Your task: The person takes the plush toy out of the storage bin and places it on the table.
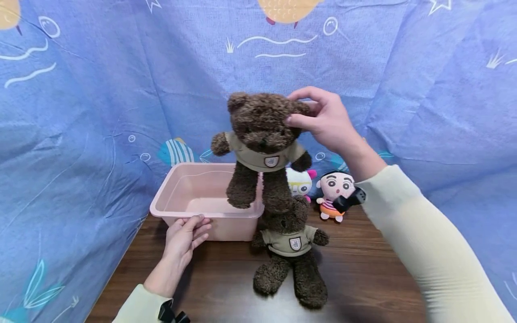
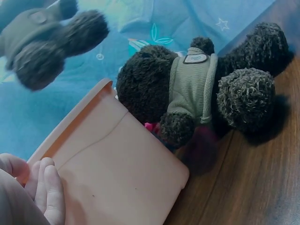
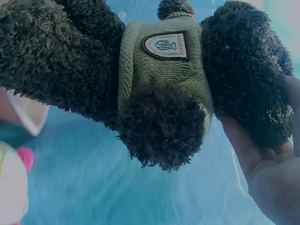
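Observation:
My right hand (image 1: 329, 119) grips a dark brown teddy bear (image 1: 264, 121) by the side of its head near one ear. The bear hangs upright above the right end of a pink plastic bin (image 1: 238, 229); it wears a knitted olive sweater with a badge (image 3: 166, 46). My left hand (image 1: 183, 237) holds the bin's front rim, thumb on the rim and fingers against the outer wall (image 2: 117, 173). A second matching teddy bear (image 1: 292, 242) sits on the table against the bin's right end. What I see of the bin's inside is bare.
Behind the seated bear is a white plush toy with pink ends (image 1: 300, 181), partly hidden. A plush doll in orange shorts (image 1: 333, 193) sits to its right. The brown wooden table (image 1: 363, 269) meets a blue patterned cloth (image 1: 121, 89) at the back and sides.

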Tool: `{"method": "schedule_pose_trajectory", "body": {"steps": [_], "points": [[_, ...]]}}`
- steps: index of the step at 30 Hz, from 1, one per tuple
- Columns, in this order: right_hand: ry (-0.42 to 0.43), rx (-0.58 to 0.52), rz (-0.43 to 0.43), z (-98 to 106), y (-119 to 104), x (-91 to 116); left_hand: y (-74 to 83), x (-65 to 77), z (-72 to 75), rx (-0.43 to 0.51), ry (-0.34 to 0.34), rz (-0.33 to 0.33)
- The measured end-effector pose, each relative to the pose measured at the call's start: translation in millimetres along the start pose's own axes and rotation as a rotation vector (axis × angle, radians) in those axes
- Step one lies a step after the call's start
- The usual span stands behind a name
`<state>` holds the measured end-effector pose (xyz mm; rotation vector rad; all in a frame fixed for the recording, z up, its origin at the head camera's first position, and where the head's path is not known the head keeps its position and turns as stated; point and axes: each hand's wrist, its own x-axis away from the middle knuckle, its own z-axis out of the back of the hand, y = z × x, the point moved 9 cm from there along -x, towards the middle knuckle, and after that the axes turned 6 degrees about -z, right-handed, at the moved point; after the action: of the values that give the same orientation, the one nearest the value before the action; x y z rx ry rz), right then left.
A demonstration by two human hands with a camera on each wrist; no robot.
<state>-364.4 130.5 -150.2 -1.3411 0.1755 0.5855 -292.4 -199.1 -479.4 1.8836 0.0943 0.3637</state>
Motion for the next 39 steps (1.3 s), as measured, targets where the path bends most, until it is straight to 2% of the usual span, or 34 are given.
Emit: {"method": "schedule_pose_trajectory", "body": {"steps": [10,13,21,24,30,39], "points": [[0.110,0.025,0.003,77.5,9.3,55.2,4.3,0.1,4.9,-0.003,0.011,0.005],[0.160,0.080,-0.027,98.0,14.9,70.8,7.0,-0.7,5.3,-0.002,0.015,0.005],[0.263,0.332,-0.117,141.7,40.4,120.2,6.1,2.3,6.7,-0.003,0.014,0.016],[0.288,0.403,-0.140,154.5,49.0,140.0,5.7,3.1,4.4,-0.005,0.010,0.010],[0.298,0.459,-0.177,174.6,72.0,177.0,4.0,3.6,-0.1,-0.002,0.003,0.010],[0.240,0.449,-0.226,182.5,108.8,219.7,-0.3,3.8,0.1,-0.012,0.003,0.018]]}}
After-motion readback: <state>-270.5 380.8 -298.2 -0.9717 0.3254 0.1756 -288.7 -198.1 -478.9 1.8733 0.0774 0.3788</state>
